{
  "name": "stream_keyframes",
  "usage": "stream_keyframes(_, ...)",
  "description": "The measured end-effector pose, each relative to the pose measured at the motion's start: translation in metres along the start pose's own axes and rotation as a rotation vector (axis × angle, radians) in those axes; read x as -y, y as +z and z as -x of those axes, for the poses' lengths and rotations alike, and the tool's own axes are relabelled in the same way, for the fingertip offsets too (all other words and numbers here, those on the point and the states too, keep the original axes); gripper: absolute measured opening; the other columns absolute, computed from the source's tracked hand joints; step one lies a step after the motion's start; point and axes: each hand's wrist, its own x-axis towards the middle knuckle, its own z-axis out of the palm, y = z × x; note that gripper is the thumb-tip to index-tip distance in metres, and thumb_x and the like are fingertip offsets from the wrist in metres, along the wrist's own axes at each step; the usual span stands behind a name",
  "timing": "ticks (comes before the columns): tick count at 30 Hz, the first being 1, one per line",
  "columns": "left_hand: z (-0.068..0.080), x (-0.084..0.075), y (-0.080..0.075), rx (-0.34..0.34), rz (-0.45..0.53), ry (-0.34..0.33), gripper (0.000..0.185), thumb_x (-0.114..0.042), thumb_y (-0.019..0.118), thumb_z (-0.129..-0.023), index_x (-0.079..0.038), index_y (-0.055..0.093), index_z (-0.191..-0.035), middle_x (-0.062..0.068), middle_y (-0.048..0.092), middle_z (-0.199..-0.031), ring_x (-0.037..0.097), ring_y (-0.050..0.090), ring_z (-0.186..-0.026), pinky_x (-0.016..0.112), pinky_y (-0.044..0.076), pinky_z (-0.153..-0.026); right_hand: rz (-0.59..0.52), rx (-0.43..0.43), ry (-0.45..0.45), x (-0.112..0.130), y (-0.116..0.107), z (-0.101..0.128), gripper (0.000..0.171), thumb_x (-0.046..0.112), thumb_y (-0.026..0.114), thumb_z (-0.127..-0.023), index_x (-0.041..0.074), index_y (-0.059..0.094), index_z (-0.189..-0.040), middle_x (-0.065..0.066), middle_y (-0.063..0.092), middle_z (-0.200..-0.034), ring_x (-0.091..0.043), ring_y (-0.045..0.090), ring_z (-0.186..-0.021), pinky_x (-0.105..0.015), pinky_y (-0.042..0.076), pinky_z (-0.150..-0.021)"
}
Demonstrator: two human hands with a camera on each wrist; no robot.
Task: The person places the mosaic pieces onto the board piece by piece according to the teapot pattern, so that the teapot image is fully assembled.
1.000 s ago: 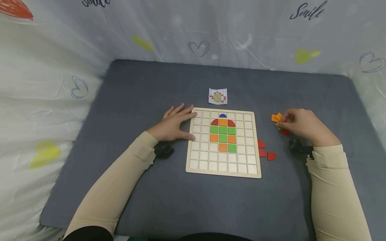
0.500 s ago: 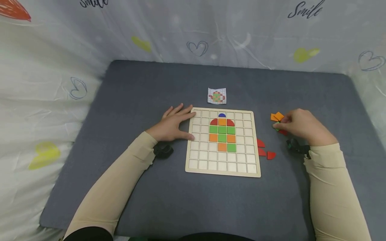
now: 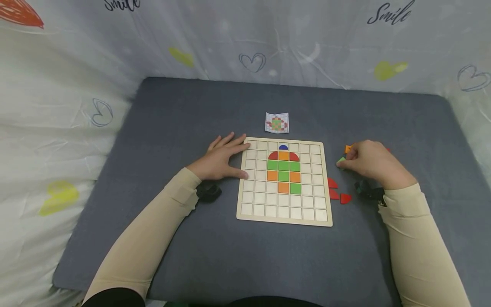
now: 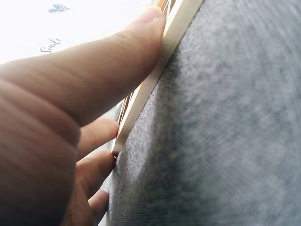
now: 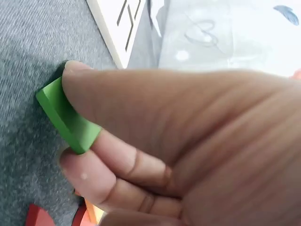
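The fingers (image 5: 89,188) of the right hand (image 3: 370,163) are pinching a green tile (image 5: 66,117), thumb on top and the other fingers curling beneath, and the tile is sitting just above the grey felt of the desk (image 3: 192,111), tilting with one corner aimed toward the wooden board (image 3: 284,219); being square, it is showing no long axis. Orange tiles (image 3: 348,149) are peeking out behind the knuckles, and three red pieces (image 3: 337,192) are lying between this hand and the board's right edge. The left hand (image 3: 220,157) is lying flat and relaxed, its fingertips (image 4: 150,28) pressing against the board's left rim. A small pattern card (image 3: 277,122) is resting beyond the board. Bare felt is stretching wide around everything, and a white printed sheet (image 3: 76,64) is hanging round the desk's far and side edges.
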Motion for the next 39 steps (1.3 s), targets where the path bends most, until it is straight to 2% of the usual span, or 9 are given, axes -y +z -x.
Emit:
stream_keyframes(3,0.0,0.001,0.0,-0.001,0.002,-0.002,0.099,-0.065,0.072,-0.075,-0.03,0.027,-0.156,-0.011,0.007,-0.163,0.017,-0.008,-0.151,0.043,-0.013,-0.119,0.0,-0.036,-0.02,0.008,0.0,0.001,0.027,0.032,0.078,-0.083,0.011,0.066,-0.07,0.0,0.058,-0.065,-0.018,0.05,-0.059,-0.032,0.038,-0.053)
stream_keyframes(6,0.0,0.001,0.001,-0.003,0.003,-0.001,0.099,-0.065,0.072,-0.075,-0.03,0.027,-0.155,-0.011,0.007,-0.163,0.017,-0.008,-0.151,0.043,-0.013,-0.119,0.004,-0.062,-0.052,0.016,0.0,0.003,0.023,0.028,0.079,-0.083,0.008,0.069,-0.078,-0.001,0.064,-0.071,-0.018,0.054,-0.064,-0.033,0.043,-0.056)
stream_keyframes(9,-0.001,0.001,0.001,-0.004,0.005,0.005,0.099,-0.065,0.072,-0.075,-0.03,0.027,-0.155,-0.011,0.007,-0.163,0.018,-0.008,-0.151,0.043,-0.013,-0.119,0.011,-0.062,-0.08,0.026,-0.001,0.007,0.021,0.025,0.078,-0.084,0.006,0.071,-0.085,-0.003,0.068,-0.077,-0.018,0.058,-0.067,-0.034,0.046,-0.059)
stream_keyframes(13,-0.001,0.001,0.002,-0.003,-0.002,0.013,0.099,-0.067,0.072,-0.075,-0.03,0.027,-0.156,-0.011,0.006,-0.163,0.018,-0.009,-0.151,0.044,-0.013,-0.119,0.005,-0.048,-0.11,0.039,-0.001,0.012,0.018,0.024,0.076,-0.085,0.008,0.07,-0.088,-0.002,0.067,-0.079,-0.017,0.057,-0.067,-0.033,0.047,-0.058)
stream_keyframes(22,0.0,0.0,0.0,-0.002,-0.003,0.001,0.098,-0.066,0.072,-0.075,-0.03,0.027,-0.155,-0.011,0.006,-0.163,0.016,-0.009,-0.151,0.042,-0.013,-0.119,-0.01,-0.055,-0.297,0.067,0.011,0.014,0.015,0.022,0.079,-0.084,0.014,0.067,-0.082,0.004,0.064,-0.073,-0.012,0.051,-0.058,-0.029,0.043,-0.055)
stream_keyframes(28,0.0,-0.001,0.0,-0.004,-0.007,0.001,0.098,-0.066,0.072,-0.075,-0.029,0.028,-0.155,-0.01,0.007,-0.163,0.017,-0.008,-0.151,0.043,-0.012,-0.119,-0.036,-0.03,-0.354,0.087,0.018,0.012,0.014,0.025,0.08,-0.083,0.018,0.068,-0.082,0.007,0.063,-0.072,-0.012,0.044,-0.051,-0.028,0.039,-0.049)
stream_keyframes(39,0.0,-0.001,0.001,-0.006,-0.009,0.002,0.098,-0.065,0.072,-0.076,-0.029,0.028,-0.155,-0.009,0.008,-0.164,0.018,-0.007,-0.151,0.043,-0.013,-0.119,-0.093,0.047,-0.466,0.117,0.028,0.001,0.015,0.024,0.079,-0.084,0.022,0.066,-0.078,0.01,0.062,-0.072,-0.012,0.049,-0.059,-0.029,0.041,-0.053)
